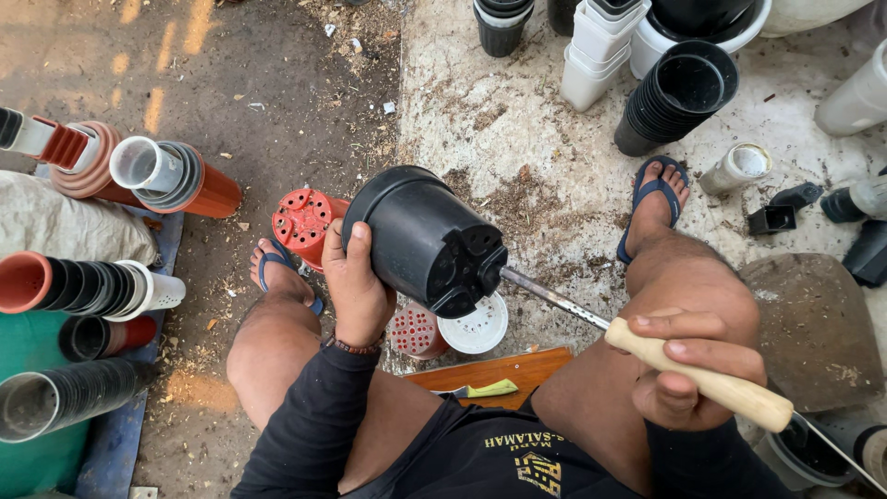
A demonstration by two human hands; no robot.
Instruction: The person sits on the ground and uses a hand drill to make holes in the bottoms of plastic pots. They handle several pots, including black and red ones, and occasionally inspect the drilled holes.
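Open concrete floor (517, 139) is left ahead of the black pot (427, 242), while passage is blocked by nested pot stacks (679, 97) beyond and red pots (305, 222) leftward.

We see a glossy black plastic pot (427, 238), a red perforated pot (302, 220), a white perforated saucer (479, 327), a pale wooden tool handle (702, 377) on a grey metal rod (552, 297), and blue sandals (654, 194).
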